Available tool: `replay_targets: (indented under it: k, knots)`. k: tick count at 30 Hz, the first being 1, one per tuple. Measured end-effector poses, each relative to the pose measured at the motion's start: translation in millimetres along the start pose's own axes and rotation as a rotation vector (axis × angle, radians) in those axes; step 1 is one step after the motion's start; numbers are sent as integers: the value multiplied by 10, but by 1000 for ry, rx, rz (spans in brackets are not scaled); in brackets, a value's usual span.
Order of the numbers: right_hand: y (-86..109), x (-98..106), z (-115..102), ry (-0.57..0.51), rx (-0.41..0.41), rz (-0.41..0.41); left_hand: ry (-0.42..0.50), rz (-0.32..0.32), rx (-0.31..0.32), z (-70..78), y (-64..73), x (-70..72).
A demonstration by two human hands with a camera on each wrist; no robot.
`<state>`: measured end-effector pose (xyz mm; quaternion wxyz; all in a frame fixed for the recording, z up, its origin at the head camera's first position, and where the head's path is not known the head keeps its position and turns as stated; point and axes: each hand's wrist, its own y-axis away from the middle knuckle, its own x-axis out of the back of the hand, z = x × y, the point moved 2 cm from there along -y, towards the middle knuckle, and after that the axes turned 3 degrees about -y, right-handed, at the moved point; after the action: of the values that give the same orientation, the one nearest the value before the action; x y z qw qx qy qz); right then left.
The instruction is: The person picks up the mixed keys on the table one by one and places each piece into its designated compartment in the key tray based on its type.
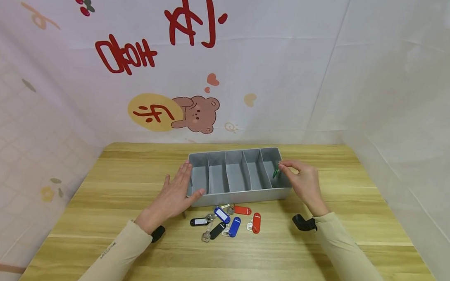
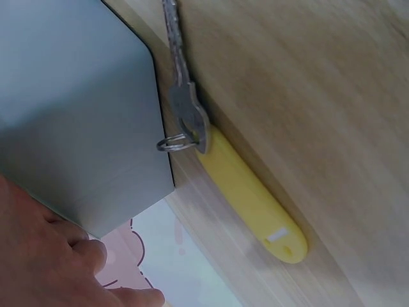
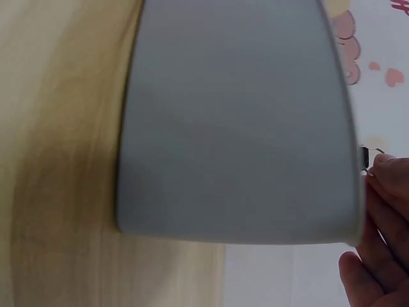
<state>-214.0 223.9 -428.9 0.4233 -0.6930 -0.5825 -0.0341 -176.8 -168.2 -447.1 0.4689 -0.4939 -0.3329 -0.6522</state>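
One green tag (image 1: 276, 173) pinched by right fingers (image 1: 290, 164) at tray (image 1: 245, 196).

From where I stand the light is bright and soft, palest high at the right on the white printed fabric wall (image 1: 399, 59), and the pale wood-grain table (image 1: 220, 262) has a mild sheen. Soft-edged shadows lie beside 2 beige fabric sleeves (image 1: 347, 256). The head view looks stretched towards its edges, and the small silvery metal keys (image 1: 206, 237) lack crisp detail. The left wrist view is dimmer, shadow slanting across the long grey plastic tray (image 2: 83, 160); the right wrist view shows that tray hazy and soft-edged.
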Motion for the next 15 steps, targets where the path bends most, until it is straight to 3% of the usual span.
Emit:
replay_targets:
  k: [15]
  knots:
    - [-1,-143,83,88,126,-53,-6,9,0,8,-1,9]
